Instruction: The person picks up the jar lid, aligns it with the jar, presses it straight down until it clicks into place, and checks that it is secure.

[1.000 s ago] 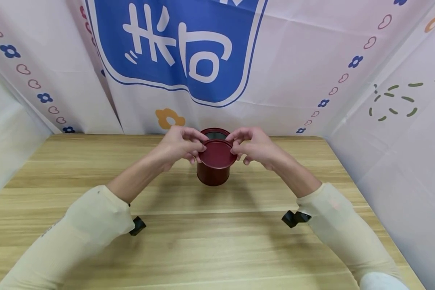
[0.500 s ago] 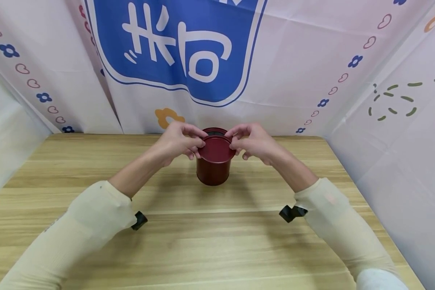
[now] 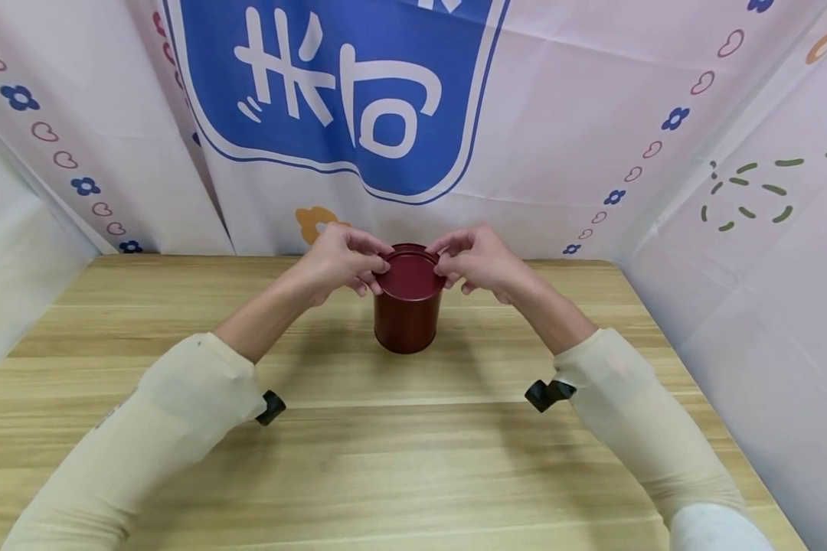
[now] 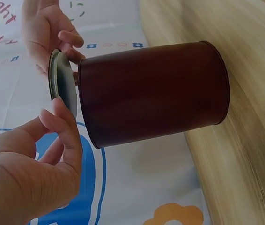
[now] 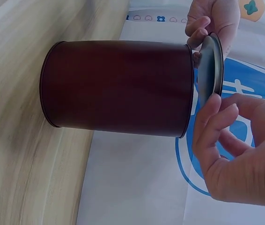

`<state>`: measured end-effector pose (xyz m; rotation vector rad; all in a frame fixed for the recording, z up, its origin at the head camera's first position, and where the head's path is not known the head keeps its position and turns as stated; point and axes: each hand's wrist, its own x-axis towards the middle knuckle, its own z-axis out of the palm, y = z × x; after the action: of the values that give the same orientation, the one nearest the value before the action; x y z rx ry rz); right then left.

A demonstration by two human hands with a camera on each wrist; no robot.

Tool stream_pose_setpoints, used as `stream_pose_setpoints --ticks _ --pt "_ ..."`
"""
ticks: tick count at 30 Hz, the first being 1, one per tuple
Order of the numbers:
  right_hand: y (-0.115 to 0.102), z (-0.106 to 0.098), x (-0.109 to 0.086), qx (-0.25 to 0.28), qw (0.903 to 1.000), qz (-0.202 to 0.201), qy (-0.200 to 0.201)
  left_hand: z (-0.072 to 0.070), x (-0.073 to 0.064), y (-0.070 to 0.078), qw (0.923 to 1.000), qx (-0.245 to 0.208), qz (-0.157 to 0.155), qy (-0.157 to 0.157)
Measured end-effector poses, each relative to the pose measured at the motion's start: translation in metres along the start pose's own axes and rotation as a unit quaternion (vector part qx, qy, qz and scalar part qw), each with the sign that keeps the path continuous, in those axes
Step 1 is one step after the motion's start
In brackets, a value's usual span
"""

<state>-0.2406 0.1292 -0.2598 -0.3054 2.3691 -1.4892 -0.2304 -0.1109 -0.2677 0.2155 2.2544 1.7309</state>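
A dark red cylindrical tin (image 3: 405,325) stands upright near the back edge of the wooden table. Just over its mouth is a round red lid (image 3: 412,277) with a silvery underside, tilted slightly. My left hand (image 3: 341,264) pinches the lid's left edge between thumb and fingers, and my right hand (image 3: 478,264) pinches the right edge the same way. Both wrist views show a narrow gap between the lid (image 4: 62,77) and the rim of the tin (image 4: 153,93). In the right wrist view the lid (image 5: 210,65) leans away from the tin's mouth. The tin's inside is hidden.
The wooden table (image 3: 400,459) ends at a white cloth backdrop (image 3: 537,176) with a blue printed sign, close behind the tin. Another printed cloth (image 3: 744,306) stands along the right side. Black wrist devices (image 3: 550,394) hang below both sleeves.
Both hands have moved the lid back toward the backdrop, so it now covers nearly all of the tin's mouth, where a dark opening showed before. The tin has stayed in place.
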Motion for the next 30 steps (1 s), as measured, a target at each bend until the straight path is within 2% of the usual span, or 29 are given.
stream_pose_setpoints --ticks 10,17,30 --pt "-0.001 0.000 0.009 -0.017 0.9998 -0.002 0.012 -0.003 0.007 0.001 1.0000 0.006 0.003 0.000" --pt "0.000 -0.001 0.015 -0.019 0.9997 -0.008 0.016 -0.004 0.012 0.001 0.9998 0.013 -0.007 0.014" --pt "0.000 -0.002 0.020 -0.062 0.9974 -0.021 0.031 -0.004 0.017 0.005 0.9989 0.041 -0.013 0.017"
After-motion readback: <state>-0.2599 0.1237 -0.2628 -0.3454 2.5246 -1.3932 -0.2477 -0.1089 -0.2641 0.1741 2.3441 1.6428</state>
